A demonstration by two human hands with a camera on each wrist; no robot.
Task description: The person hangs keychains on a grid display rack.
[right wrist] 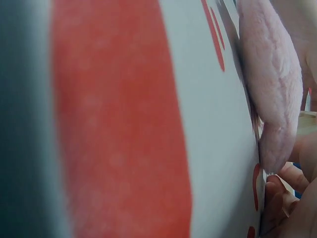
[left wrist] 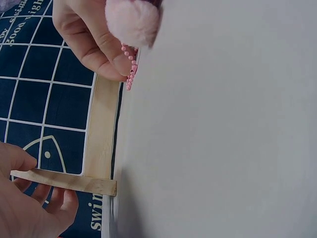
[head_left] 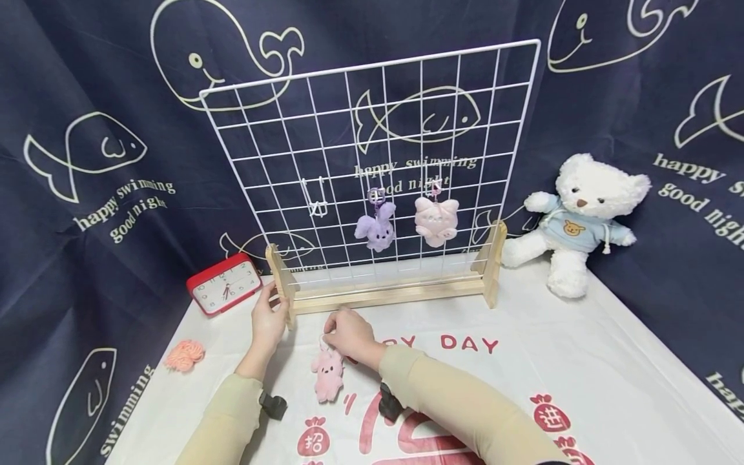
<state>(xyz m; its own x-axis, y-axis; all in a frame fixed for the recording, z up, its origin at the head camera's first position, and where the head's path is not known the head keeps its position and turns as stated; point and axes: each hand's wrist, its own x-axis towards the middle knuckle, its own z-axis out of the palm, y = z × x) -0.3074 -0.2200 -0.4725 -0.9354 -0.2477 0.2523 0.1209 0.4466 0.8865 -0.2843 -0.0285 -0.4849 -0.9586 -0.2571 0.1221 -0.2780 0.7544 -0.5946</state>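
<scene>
A small pink plush keychain (head_left: 328,378) hangs from my right hand (head_left: 352,336), low over the tabletop. My right thumb and fingers pinch its pink bead chain (left wrist: 132,67), which shows in the left wrist view. With my left hand (head_left: 270,323) I grip the left wooden foot (left wrist: 74,181) of a stand, thumb on one side and fingers on the other. The stand bears a white wire grid (head_left: 372,68). Two plush keychains hang on it: a purple one (head_left: 378,231) and a pink one with pointed ears (head_left: 436,223). White hooks (head_left: 316,208) sit left of them.
A red clock (head_left: 227,284) stands left of the stand, with a coral-coloured yarn bundle (head_left: 185,355) nearer the front. At the right sits a white teddy bear (head_left: 581,223) in a blue top. A white printed cloth (head_left: 523,361) covers the table; dark patterned fabric hangs behind.
</scene>
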